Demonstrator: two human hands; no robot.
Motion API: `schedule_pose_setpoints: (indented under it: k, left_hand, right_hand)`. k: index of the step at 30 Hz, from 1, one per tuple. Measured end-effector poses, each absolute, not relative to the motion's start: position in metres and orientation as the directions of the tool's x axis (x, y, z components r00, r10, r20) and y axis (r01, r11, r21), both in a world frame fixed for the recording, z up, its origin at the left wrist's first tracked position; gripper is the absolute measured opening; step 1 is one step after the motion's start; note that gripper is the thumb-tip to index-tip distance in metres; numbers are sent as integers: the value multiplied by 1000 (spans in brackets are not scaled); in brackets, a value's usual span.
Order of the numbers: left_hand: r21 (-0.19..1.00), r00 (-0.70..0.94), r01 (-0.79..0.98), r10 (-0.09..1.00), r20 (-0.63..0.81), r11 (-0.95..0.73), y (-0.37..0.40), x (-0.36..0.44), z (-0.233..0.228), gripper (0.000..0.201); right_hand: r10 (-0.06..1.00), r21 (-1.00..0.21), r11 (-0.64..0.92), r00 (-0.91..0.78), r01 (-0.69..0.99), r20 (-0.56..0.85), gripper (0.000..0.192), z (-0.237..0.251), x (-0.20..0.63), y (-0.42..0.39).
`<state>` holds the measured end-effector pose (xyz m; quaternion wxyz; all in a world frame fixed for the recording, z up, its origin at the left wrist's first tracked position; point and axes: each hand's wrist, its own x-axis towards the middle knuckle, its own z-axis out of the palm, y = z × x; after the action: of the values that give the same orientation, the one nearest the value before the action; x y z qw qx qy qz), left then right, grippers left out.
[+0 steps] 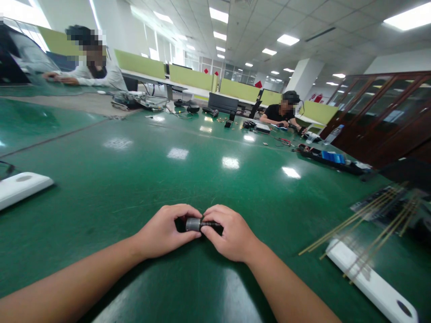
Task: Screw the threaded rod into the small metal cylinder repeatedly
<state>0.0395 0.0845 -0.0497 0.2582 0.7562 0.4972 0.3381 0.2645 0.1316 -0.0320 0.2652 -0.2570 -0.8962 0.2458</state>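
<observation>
Cropped forearms [286, 280]; right hand [233, 234] partly hides grey-black cylinder [193, 224].

1. The grey cylinder [193, 224] you hold looks like metal, dully sheened; its dark shaft [211, 224] looks ridged.
2. Your green tabletop [151, 179] is smooth and glossy, with fine scratches.
3. The white bar [373, 283] at your right looks like smooth plastic.
4. Ahead, you see a polished dark-wood cabinet [379, 130] with glass panes.

Six o'clock: fingers [211, 234] hide part of the grey-black piece [193, 224] on my feed. Nine: white bar [25, 186] cut off. Four: rods [350, 220] blurred. Twelve: bits [220, 120] I can't identify.
</observation>
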Motion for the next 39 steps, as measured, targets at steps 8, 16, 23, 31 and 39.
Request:
schedule_pose_setpoints:
  k: [8, 16, 23, 31, 39]
  left_hand:
    - [730, 271, 585, 933, 235, -354, 85, 41, -48, 28]
    - [732, 269, 584, 935, 233, -350, 85, 41, -48, 28]
    - [731, 267, 585, 934, 236, -352, 85, 41, -48, 29]
    - [726, 263, 595, 937, 230, -345, 84, 42, -49, 29]
    - [736, 255, 592, 943, 216, -329, 84, 41, -48, 29]
  right_hand:
    - [593, -556, 757, -718, 342, 366, 15, -34, 265, 133]
    - [599, -550, 758, -709, 350, 373, 12, -32, 266, 132]
    - [601, -542, 759, -710, 362, 367, 13, -33, 267, 133]
    - [598, -539, 761, -713, 361, 366, 12, -33, 268, 134]
    - [599, -533, 762, -712, 367, 365, 13, -31, 269, 134]
